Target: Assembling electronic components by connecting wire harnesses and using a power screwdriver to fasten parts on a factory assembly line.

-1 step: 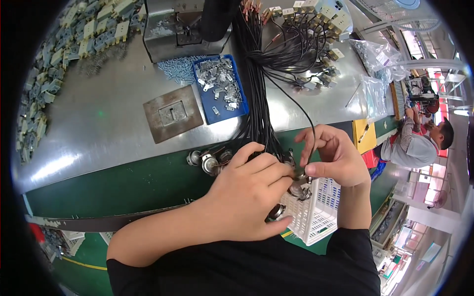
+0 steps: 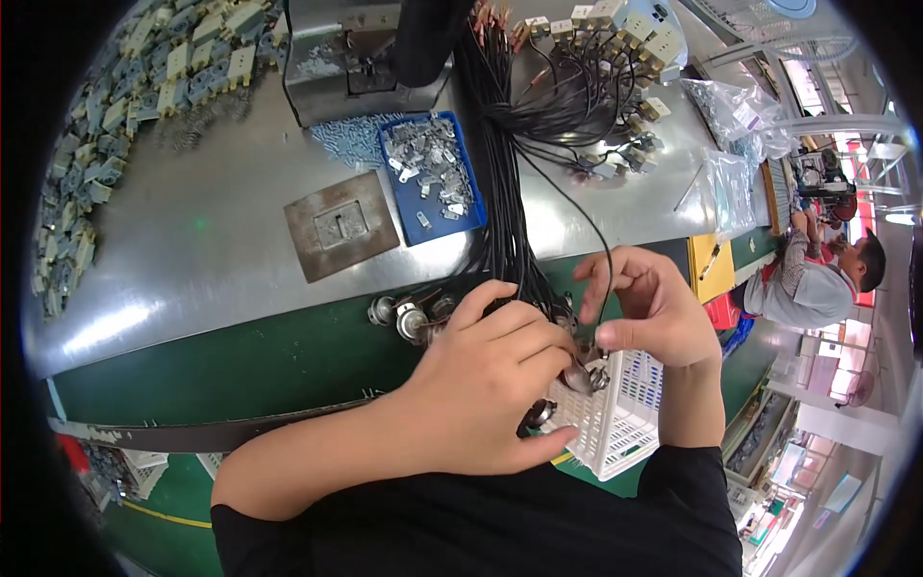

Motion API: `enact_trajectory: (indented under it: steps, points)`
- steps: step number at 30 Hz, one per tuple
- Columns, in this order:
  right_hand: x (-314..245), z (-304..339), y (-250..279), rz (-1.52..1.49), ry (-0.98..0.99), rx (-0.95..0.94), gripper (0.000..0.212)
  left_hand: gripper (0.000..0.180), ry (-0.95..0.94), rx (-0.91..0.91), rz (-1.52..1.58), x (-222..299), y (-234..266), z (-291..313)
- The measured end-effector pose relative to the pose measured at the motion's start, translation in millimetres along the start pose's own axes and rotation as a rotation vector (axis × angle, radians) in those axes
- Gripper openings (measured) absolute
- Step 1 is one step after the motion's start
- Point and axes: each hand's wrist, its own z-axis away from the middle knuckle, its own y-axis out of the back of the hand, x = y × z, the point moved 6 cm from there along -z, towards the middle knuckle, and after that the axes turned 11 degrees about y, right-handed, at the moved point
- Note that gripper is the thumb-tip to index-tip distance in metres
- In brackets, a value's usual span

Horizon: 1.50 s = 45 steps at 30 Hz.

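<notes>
Black cables (image 2: 507, 207) hang in a thick bundle over the table edge, with round metal parts (image 2: 411, 321) at their lower ends. My left hand (image 2: 495, 370) lies across the bundle, back up. Its fingers bend over the cables and a round metal part (image 2: 578, 377), while its thumb stretches away toward my body. On the right, a single black cable (image 2: 588, 210) arcs down from the bundle and passes between the thumb and curled fingers of my right hand (image 2: 654, 308). My left fingers partly hide the metal parts.
A blue tray (image 2: 413, 223) of small metal tabs sits beside a brown metal plate (image 2: 300, 242) and loose screws (image 2: 348, 139). A machine (image 2: 300, 58) stands behind. Grey and cream blocks (image 2: 115, 115) pile up at left. Below my hands is a white basket (image 2: 601, 452). A co-worker (image 2: 808, 288) sits at right.
My right thumb has come slightly away from the round metal part, which now sits a little lower by my left fingertips. The whole view has shifted very slightly.
</notes>
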Motion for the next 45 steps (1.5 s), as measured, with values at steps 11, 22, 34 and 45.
enact_trajectory:
  steps: [11, 22, 34, 45]
  points:
    - [-93, -71, -94, 0.982, 1.002, -0.363, 0.033, 0.026, 0.115, 0.474, 0.224, -6, 89, 44]
    - [-83, -130, -133, 0.67, 1.059, -0.386, 0.026, 0.018, 0.388, 0.461, 0.139, -54, 167, 71]
    - [-101, -127, -132, 0.716, 1.069, -0.266, 0.023, 0.025, 0.287, 0.387, 0.18, -78, 182, 47]
    - [-94, -147, -114, 0.227, 0.901, -0.287, 0.015, 0.028, 0.275, 0.067, 1.072, -80, 139, 37]
